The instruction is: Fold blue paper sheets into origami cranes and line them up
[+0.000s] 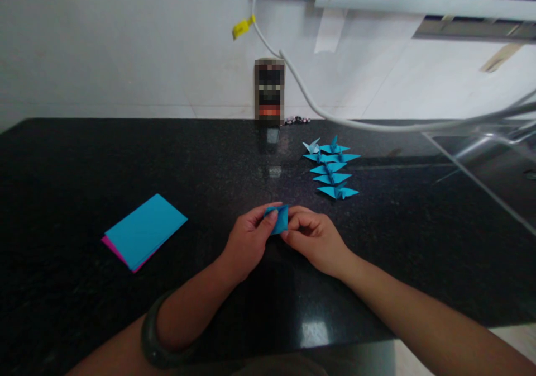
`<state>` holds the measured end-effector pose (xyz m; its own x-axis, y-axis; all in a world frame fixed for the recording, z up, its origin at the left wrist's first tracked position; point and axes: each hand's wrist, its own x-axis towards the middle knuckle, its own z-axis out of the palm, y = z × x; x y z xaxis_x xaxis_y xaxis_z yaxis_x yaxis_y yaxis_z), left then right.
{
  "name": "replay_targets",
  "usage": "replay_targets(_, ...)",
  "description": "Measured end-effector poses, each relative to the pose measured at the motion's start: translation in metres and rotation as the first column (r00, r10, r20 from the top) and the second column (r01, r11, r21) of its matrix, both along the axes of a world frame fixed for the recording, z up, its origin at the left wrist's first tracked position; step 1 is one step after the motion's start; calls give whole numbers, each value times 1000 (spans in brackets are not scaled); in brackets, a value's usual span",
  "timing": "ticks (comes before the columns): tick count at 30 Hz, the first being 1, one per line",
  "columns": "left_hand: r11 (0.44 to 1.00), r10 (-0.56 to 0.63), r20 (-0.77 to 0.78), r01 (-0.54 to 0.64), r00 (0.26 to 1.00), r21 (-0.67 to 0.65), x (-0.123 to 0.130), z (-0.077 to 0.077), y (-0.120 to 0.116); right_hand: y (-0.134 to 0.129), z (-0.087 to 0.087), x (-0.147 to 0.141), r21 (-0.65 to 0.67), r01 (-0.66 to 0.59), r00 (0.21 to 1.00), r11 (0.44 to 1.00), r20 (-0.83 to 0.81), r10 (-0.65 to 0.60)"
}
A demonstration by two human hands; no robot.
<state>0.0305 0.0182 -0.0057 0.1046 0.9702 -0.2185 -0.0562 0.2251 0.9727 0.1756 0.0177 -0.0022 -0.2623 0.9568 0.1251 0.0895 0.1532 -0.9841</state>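
A small folded piece of blue origami paper is held above the dark countertop, between both hands. My left hand pinches it with the thumb pressed on its face. From the other side, my right hand has thumb and forefinger closed at the paper's right edge. Several folded paper cranes stand in a cluster beyond my right hand, most of them blue and one paler. To the left lies a stack of blue paper sheets, with a pink sheet showing underneath.
The black speckled countertop reaches back to a white wall. A blurred-out dark and red object stands against the wall, beside a beaded string. A white cable hangs across the back right. The counter's front edge is close to me.
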Motion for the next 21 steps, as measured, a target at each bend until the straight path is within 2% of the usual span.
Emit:
replay_targets(4,995,101,-37,-101,994,11,-2,-2,2,1,-1,0,-121,10,999,993,31,-6)
replay_targets(6,993,102,-82,-96,991,72,-3,-2,2,1,1,-1,-204,12,999,979,43,-4)
replay_targets(8,985,55,-209,-18,976,173,-4,-1,1,1,3,-2,-309,19,999,951,49,-4)
replay_targets(10,953,11,-368,102,930,285,-4,-1,0,1,6,-3,-410,27,999,912,47,-8)
replay_targets(13,857,4,-521,265,853,442,-5,-1,-3,1,9,-4,-510,26,999,860,-3,-32)
replay_targets(15,811,26,-571,317,820,492,-6,-2,-4,2,10,-3,-542,18,997,840,-48,-53)
replay_targets(16,810,35,-586,321,809,492,-6,-2,-4,2,11,-3,-547,14,997,837,-60,-55)
replay_targets(21,875,9,-620,294,784,385,-4,-2,-5,2,8,-4,-512,12,1000,859,9,-8)
